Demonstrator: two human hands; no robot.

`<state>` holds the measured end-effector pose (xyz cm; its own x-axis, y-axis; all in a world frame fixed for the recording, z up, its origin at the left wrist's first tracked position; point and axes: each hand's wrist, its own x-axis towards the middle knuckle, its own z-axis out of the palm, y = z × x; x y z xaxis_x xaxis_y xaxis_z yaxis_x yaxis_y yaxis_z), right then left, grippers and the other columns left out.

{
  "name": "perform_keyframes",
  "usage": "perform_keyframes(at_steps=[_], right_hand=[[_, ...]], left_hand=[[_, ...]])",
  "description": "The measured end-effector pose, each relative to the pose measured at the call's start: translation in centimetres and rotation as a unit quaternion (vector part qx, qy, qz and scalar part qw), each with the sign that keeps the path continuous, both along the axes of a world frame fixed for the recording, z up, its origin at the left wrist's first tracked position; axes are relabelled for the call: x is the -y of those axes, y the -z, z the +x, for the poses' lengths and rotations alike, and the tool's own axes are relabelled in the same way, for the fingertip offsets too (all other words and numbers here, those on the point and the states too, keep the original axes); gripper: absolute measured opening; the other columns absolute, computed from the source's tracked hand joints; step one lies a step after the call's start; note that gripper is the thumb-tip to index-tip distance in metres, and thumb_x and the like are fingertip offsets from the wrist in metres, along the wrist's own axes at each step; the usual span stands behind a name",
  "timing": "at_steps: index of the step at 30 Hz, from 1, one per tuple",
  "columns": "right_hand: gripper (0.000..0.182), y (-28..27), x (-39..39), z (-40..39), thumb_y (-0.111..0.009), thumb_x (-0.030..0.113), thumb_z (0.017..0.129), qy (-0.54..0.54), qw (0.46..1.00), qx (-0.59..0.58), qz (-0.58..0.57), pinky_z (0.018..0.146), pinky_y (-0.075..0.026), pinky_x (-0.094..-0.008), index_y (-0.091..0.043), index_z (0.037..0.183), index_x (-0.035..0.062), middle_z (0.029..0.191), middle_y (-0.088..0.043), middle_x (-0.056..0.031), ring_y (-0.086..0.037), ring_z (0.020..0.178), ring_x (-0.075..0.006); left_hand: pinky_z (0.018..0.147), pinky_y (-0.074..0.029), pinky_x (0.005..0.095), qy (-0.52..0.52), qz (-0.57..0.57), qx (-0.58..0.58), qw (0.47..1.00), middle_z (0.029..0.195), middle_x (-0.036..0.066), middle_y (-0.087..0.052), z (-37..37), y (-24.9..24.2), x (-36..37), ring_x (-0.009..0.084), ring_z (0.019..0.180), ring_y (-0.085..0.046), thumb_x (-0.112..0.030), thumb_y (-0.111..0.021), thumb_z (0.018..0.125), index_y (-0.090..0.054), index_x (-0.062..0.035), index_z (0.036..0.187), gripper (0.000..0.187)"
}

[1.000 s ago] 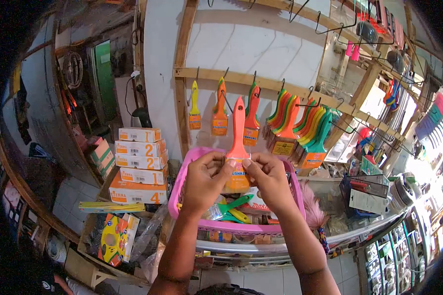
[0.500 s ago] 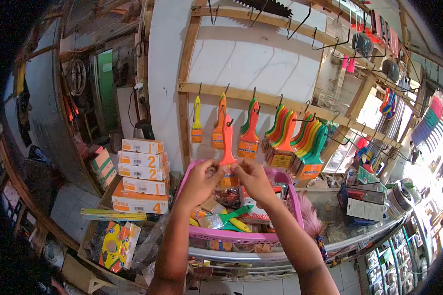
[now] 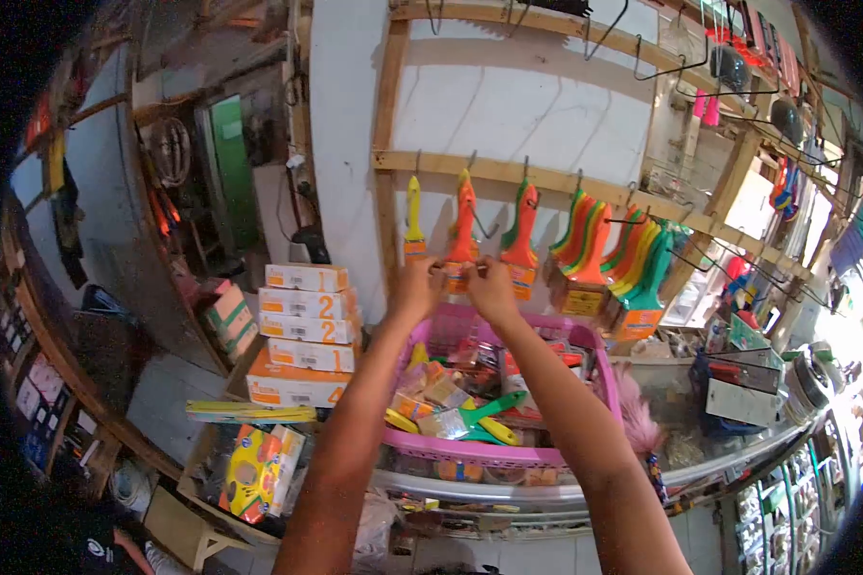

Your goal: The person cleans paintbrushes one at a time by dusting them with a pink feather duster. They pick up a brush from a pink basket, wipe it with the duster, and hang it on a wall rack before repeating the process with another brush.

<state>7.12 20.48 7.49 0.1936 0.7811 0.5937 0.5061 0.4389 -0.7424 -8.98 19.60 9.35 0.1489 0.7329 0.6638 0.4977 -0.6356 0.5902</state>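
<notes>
Both my hands reach forward to the row of brushes hanging on the wooden rack. My left hand (image 3: 418, 287) and my right hand (image 3: 492, 290) pinch the lower part of an orange-handled paintbrush (image 3: 465, 225) from either side. Its handle top is at a hook on the rail (image 3: 508, 172). To the left hangs a yellow brush (image 3: 413, 211), to the right an orange and green brush (image 3: 521, 230). Below my hands is a pink basket (image 3: 489, 455) holding a green-handled brush (image 3: 470, 418) and several packets.
Orange and white boxes (image 3: 307, 331) are stacked left of the basket. More brush bundles (image 3: 582, 240) hang further right. A pink duster (image 3: 636, 407) lies beside the basket on the glass counter (image 3: 686, 450). Bare wire hooks (image 3: 666, 67) stick out above.
My hands have moved forward and up with the orange brush, from above the basket to the hanging row. The view has shifted slightly, and the scene sits further right.
</notes>
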Motion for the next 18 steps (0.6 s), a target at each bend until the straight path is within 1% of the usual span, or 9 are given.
perform_keyframes(at_steps=[1, 4, 7, 9, 11, 13, 15, 17, 18], right_hand=[[0.026, -0.6, 0.1, -0.4, -0.06, 0.02, 0.094, 0.028, 0.999, 0.006, -0.013, 0.068, -0.051, -0.0372, -0.064, 0.099, -0.0057, 0.079, -0.069, -0.0174, -0.067, 0.072, -0.0254], [0.032, -2.4, 0.9, -1.1, -0.061, 0.024, 0.089, 0.044, 0.995, -0.019, -0.087, 0.079, -0.05, -0.05, -0.061, 0.094, -0.0082, 0.087, -0.065, -0.0308, -0.064, 0.09, -0.0479], [0.033, -2.4, 2.9, -1.2, -0.061, 0.024, 0.089, 0.069, 0.996, 0.056, -0.01, 0.079, -0.051, -0.0503, -0.061, 0.098, -0.0079, 0.095, -0.065, -0.0313, -0.063, 0.094, -0.0485], [0.033, -3.8, 8.3, 0.4, -0.059, 0.022, 0.091, -0.027, 0.989, 0.133, -0.062, 0.083, -0.051, -0.0482, -0.06, 0.106, -0.0066, 0.104, -0.064, -0.0307, -0.062, 0.097, -0.0485], [0.03, -2.5, 13.8, 2.9, -0.057, 0.019, 0.093, -0.099, 0.987, 0.121, 0.023, 0.086, -0.05, -0.0434, -0.061, 0.11, -0.0051, 0.104, -0.066, -0.0266, -0.066, 0.095, -0.0428], [0.029, -4.0, 21.1, 6.0, -0.057, 0.013, 0.096, -0.128, 0.977, 0.133, -0.11, 0.084, -0.05, -0.0322, -0.059, 0.117, -0.0078, 0.102, -0.069, -0.0137, -0.065, 0.096, -0.0199], [0.024, -3.2, 26.0, 9.4, -0.057, 0.013, 0.095, -0.095, 0.984, 0.011, -0.15, 0.083, -0.05, -0.0327, -0.063, 0.11, -0.0047, 0.094, -0.07, -0.0154, -0.068, 0.088, -0.0207], [0.022, -1.4, 28.8, 14.3, -0.057, 0.013, 0.096, 0.038, 0.988, 0.046, -0.14, 0.08, -0.051, -0.0323, -0.064, 0.109, -0.0043, 0.096, -0.07, -0.0135, -0.065, 0.087, -0.017], [0.019, -1.2, 30.2, 15.5, -0.055, 0.008, 0.097, 0.101, 0.98, 0.024, -0.167, 0.083, -0.049, -0.0274, -0.062, 0.108, -0.0064, 0.095, -0.067, -0.0069, -0.062, 0.09, -0.0136]], left_hand=[[0.076, -0.052, 0.0388, -0.009, -0.01, 0.0, 1.0, 0.089, 0.022, -0.069, 0.4, -0.3, 0.1, 0.0294, 0.083, -0.069, -0.013, -0.06, 0.091, -0.067, 0.0024, 0.107, 0.023], [0.078, -0.052, 0.0414, -0.021, -0.063, -0.018, 0.998, 0.093, 0.022, -0.069, 0.9, -1.5, 0.5, 0.0313, 0.088, -0.07, -0.018, -0.061, 0.091, -0.067, 0.001, 0.105, 0.024], [0.078, -0.053, 0.0415, -0.077, -0.059, -0.046, 0.994, 0.094, 0.021, -0.069, 1.3, -1.8, 1.1, 0.031, 0.088, -0.069, -0.022, -0.062, 0.091, -0.064, 0.0006, 0.107, 0.028], [0.078, -0.053, 0.0411, -0.098, -0.038, -0.042, 0.994, 0.093, 0.02, -0.069, 0.6, 0.1, 1.9, 0.0299, 0.086, -0.069, -0.026, -0.063, 0.091, -0.062, 0.0006, 0.109, 0.032], [0.078, -0.053, 0.0402, -0.063, -0.051, -0.055, 0.995, 0.091, 0.018, -0.069, -0.8, 1.4, 4.7, 0.0281, 0.085, -0.068, -0.028, -0.064, 0.092, -0.061, 0.001, 0.109, 0.034], [0.077, -0.053, 0.038, -0.003, -0.079, -0.064, 0.995, 0.088, 0.015, -0.069, -2.0, 2.0, 7.3, 0.0243, 0.084, -0.068, -0.029, -0.063, 0.094, -0.061, -0.0001, 0.109, 0.032], [0.077, -0.052, 0.0372, 0.062, -0.144, -0.119, 0.98, 0.089, 0.014, -0.069, -2.7, 1.7, 9.8, 0.0233, 0.085, -0.067, -0.026, -0.062, 0.094, -0.062, -0.0015, 0.11, 0.029], [0.079, -0.052, 0.0361, 0.12, -0.211, -0.154, 0.958, 0.094, 0.016, -0.069, -2.9, 1.5, 11.1, 0.0242, 0.088, -0.067, -0.024, -0.062, 0.095, -0.062, -0.003, 0.111, 0.027], [0.081, -0.051, 0.0363, 0.14, -0.205, -0.185, 0.951, 0.097, 0.016, -0.068, -2.9, 1.6, 11.6, 0.0248, 0.091, -0.066, -0.025, -0.062, 0.094, -0.062, -0.0029, 0.111, 0.028]])
